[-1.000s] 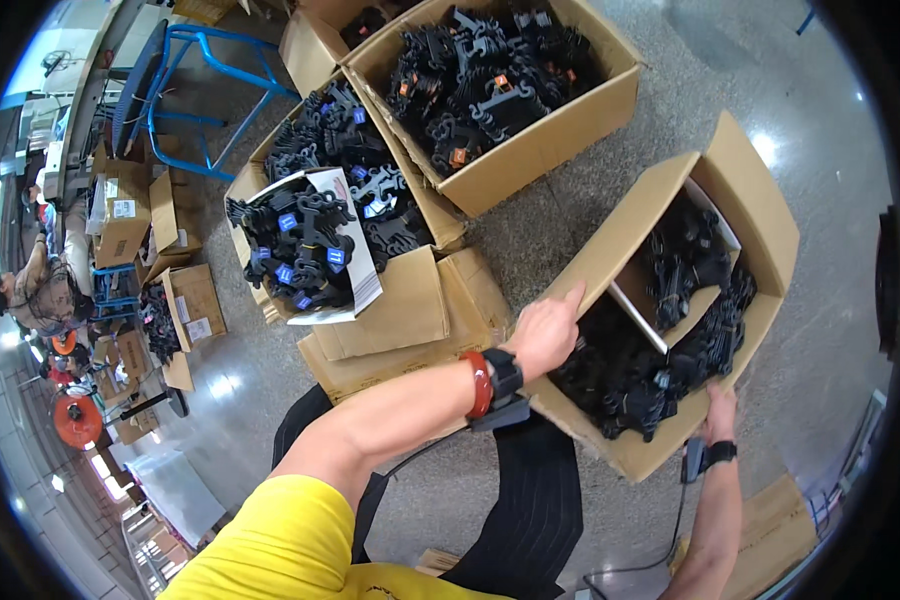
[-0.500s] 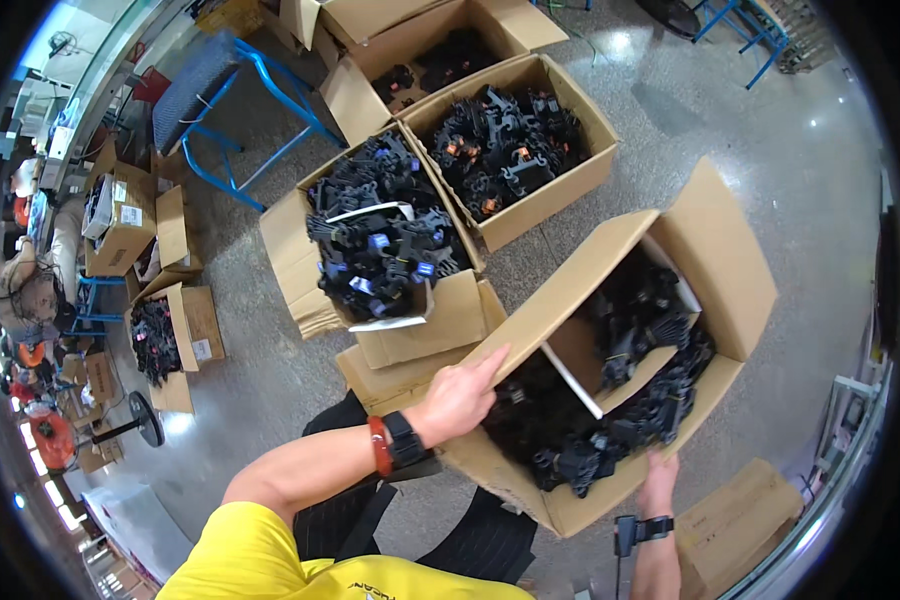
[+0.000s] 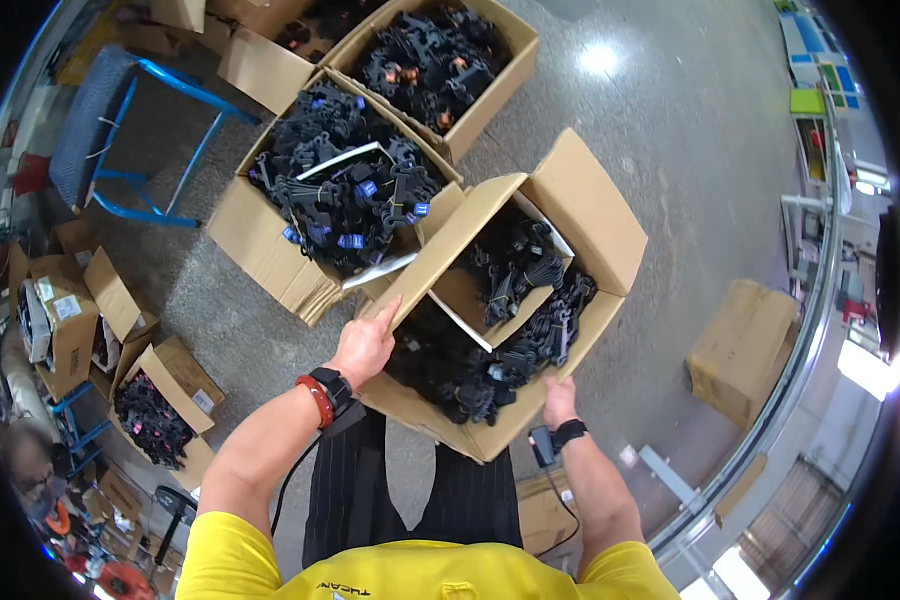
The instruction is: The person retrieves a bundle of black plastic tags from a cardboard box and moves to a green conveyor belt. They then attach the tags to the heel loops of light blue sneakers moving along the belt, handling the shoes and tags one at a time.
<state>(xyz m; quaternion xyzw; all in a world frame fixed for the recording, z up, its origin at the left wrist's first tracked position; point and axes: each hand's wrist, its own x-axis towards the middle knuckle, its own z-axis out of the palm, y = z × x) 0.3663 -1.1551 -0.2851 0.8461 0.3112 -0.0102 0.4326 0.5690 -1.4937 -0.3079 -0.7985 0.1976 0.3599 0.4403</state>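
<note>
A large cardboard box (image 3: 592, 212) tilts in front of my legs, held between my two hands. My left hand (image 3: 363, 350) grips its left wall at the rim, index finger lying along the cardboard. At the near right edge, my right hand (image 3: 560, 398) is closed on the box, its fingers partly hidden beneath. Inside lie many black plastic pieces that look like small hangers (image 3: 478, 388), some bundled. A smaller open carton (image 3: 522, 314) with white edges sits among them, holding more of the same.
Just beyond stands a box of blue-tagged black pieces (image 3: 270, 232), beside another with orange-tagged ones (image 3: 505, 75). A blue-framed chair (image 3: 135, 175) is at far left, above smaller open boxes (image 3: 188, 385). A closed carton (image 3: 735, 345) lies on the floor at right.
The held box has shifted left, nearer the box with blue tags, covering cardboard flaps seen before. Both hands keep their places on it. My view has turned rightward.
</note>
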